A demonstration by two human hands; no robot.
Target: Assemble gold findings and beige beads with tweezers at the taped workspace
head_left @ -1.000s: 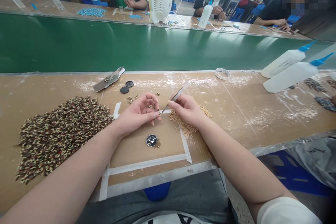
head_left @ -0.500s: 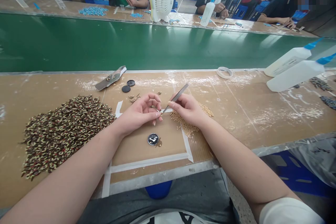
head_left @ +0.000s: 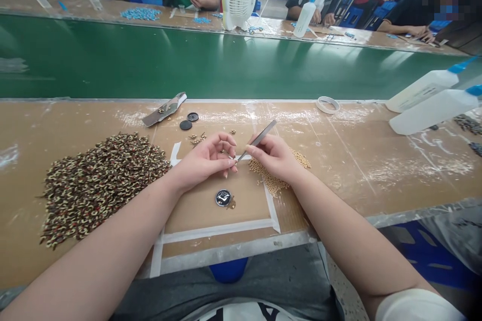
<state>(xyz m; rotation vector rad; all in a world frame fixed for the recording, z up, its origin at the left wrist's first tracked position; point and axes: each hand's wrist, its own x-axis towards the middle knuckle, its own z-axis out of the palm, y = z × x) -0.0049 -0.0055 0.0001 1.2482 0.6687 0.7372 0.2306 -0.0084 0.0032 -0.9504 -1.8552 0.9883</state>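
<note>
Tweezers (head_left: pixel 262 134) in right hand (head_left: pixel 276 159); tilted

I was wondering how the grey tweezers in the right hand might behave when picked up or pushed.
The grey tweezers look metallic, so they should be fairly stiff. Their slim shape suggests little weight. Their upper end looks flat, so they would probably slide rather than roll.

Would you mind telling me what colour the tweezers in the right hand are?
The tweezers in the right hand are silvery grey, best seen in the head view.
</note>
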